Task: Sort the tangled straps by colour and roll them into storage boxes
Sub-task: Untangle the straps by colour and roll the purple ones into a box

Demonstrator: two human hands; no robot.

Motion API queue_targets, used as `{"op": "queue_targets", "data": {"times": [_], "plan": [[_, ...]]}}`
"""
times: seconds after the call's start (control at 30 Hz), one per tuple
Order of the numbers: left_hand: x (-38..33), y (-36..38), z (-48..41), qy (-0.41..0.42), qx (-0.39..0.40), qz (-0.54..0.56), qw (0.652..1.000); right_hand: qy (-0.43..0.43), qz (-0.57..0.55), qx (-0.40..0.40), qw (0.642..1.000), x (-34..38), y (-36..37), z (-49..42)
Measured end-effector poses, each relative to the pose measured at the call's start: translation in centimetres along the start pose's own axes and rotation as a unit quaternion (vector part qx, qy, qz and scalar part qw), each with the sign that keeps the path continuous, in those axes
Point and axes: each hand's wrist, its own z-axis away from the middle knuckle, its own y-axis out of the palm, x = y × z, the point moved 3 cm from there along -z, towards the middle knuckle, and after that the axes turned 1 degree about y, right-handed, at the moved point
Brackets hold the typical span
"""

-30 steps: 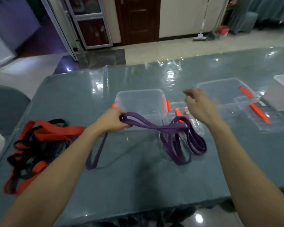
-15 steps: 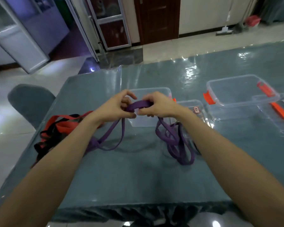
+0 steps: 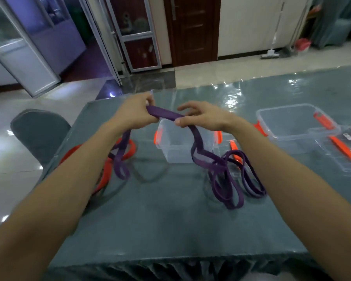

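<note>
- The purple strap (image 3: 164,116) is held up in the air above the table (image 3: 170,220). A short, nearly level stretch of it runs left to right between the two hands.
- The left hand (image 3: 134,114) is curled round the strap's left part. From it a tail drops down and toward the person, ending in a loop near the table's left edge.
- The right hand (image 3: 206,118) pinches the strap between thumb and fingers, with the forefinger lifted loosely above it. From this pinch the longer part falls in zigzag folds to a loose heap of loops on the table, to the right of centre.
- The hands are close together at about the same height, and both forearms reach forward from the near edge. The right hand is nearer the heap and the left is nearer the free tail.
- The clear storage box (image 3: 177,153), which has orange latches, stands open and looks empty. It sits just below and beyond the held stretch, roughly midway between the hands.
- My judgement is that rolling would start from the short held stretch. The heap's slack would feed up through the right hand, and the box is an easy drop straight ahead.
- A second clear box (image 3: 292,136) stands well apart toward the right edge, with a lid (image 3: 344,159) beside it.
- The orange straps (image 3: 106,173) lie by the left edge, partly hidden behind the left forearm. Whether they touch the purple tail cannot be told.
- A chair (image 3: 39,134) stands off the table's left side.
</note>
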Motion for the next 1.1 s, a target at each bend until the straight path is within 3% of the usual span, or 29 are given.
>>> {"op": "queue_targets", "data": {"times": [0.07,0.13,0.27,0.43,0.5,0.63,0.7,0.83,0.97,1.1], "plan": [[-0.7,-0.5,1.0,0.010,0.070,0.003,0.998,0.000,-0.006,0.032,0.999,0.7,2.2,-0.9],[-0.2,-0.6,2.0,0.012,0.121,0.071,0.990,-0.017,0.037,0.052,0.998,1.0,4.4,-1.6],[2.9,-0.6,4.1,0.003,0.107,0.237,0.966,-0.058,-0.019,0.027,0.998,2.0,5.2,-2.1],[5.4,2.7,6.6,-0.004,0.171,0.309,0.936,-0.099,-0.007,0.014,0.995,4.8,3.6,-1.9],[4.8,2.4,6.5,-0.008,0.159,0.359,0.920,-0.101,-0.003,-0.001,0.995,5.3,2.8,-1.4],[1.4,-0.7,4.5,0.012,0.066,0.543,0.837,-0.066,-0.012,-0.027,0.997,3.8,2.9,0.2],[-1.4,-1.4,3.7,0.018,0.067,0.593,0.802,-0.030,-0.012,-0.023,0.999,1.6,4.5,0.7],[-5.3,-1.4,2.2,-0.004,0.080,0.666,0.742,0.003,-0.088,-0.097,0.991,-3.2,7.3,2.1],[-7.3,-0.9,0.9,0.032,0.093,0.635,0.766,-0.006,-0.163,-0.116,0.980,-6.0,10.1,3.1],[-9.7,0.3,0.2,0.050,0.108,0.632,0.766,-0.007,-0.238,-0.174,0.956,-7.2,10.6,2.7]]}}
